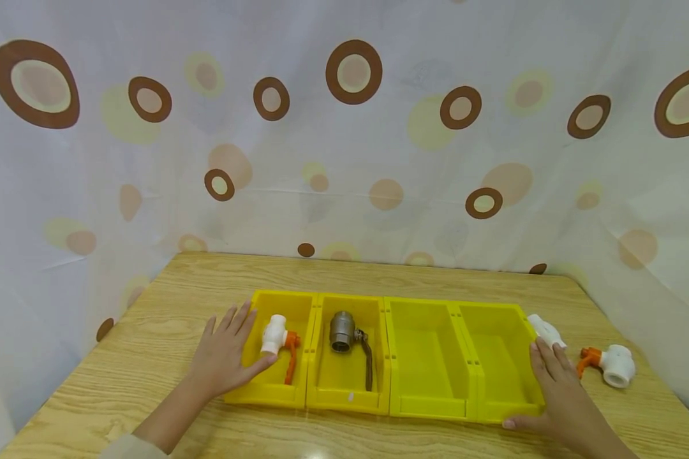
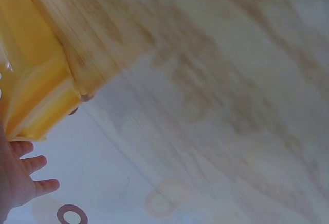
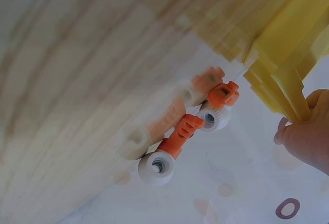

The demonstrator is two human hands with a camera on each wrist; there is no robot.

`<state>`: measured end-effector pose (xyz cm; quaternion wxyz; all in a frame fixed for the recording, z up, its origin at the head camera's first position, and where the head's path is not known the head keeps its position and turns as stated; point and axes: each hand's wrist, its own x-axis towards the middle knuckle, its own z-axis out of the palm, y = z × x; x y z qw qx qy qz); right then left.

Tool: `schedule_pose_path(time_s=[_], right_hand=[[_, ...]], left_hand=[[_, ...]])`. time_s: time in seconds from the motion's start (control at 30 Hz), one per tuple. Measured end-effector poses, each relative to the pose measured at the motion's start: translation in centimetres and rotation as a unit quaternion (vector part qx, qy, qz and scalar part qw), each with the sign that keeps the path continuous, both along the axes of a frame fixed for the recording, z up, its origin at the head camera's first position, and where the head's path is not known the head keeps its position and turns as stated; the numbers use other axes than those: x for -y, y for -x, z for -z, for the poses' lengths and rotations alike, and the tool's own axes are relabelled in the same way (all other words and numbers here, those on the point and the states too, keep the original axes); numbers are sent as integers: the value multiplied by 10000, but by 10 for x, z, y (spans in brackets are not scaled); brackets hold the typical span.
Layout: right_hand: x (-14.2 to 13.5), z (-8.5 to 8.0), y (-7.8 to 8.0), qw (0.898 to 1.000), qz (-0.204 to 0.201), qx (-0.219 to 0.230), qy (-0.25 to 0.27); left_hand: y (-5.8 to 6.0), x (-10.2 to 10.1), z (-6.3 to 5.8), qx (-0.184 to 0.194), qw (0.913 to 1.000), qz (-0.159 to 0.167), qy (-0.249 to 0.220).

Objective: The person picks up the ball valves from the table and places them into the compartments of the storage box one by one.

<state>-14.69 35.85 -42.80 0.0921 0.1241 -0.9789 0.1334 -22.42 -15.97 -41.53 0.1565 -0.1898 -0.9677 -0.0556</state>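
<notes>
Four joined compartments would be one yellow bin row (image 1: 430,407), lying across the table. My left hand (image 1: 221,358) rests along its left end, fingers straight, thumb reaching over the leftmost bin. At the right end my right hand (image 1: 565,403) lies against the outer wall, fingers extended and thumb by the front corner. A white plastic ball valve (image 1: 274,335) with an orange handle lies in the leftmost bin. Beside it, the second bin holds a metal ball valve (image 1: 341,329) with a dark lever. The other bins hold nothing.
Right of the bins, two more white valves lie on the wooden table (image 1: 344,271): one valve (image 1: 617,366) with an orange handle, another valve (image 1: 545,329) partly behind my right hand. A patterned curtain (image 1: 344,159) hangs around the table's back and sides.
</notes>
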Motion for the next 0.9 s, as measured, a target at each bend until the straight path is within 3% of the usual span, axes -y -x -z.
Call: schedule_pose_path(time_s=[0.9], right_hand=[[2,-5,-1,9995,112,256,169]], left_hand=[[-1,4,5,-117,9995,256,-105]])
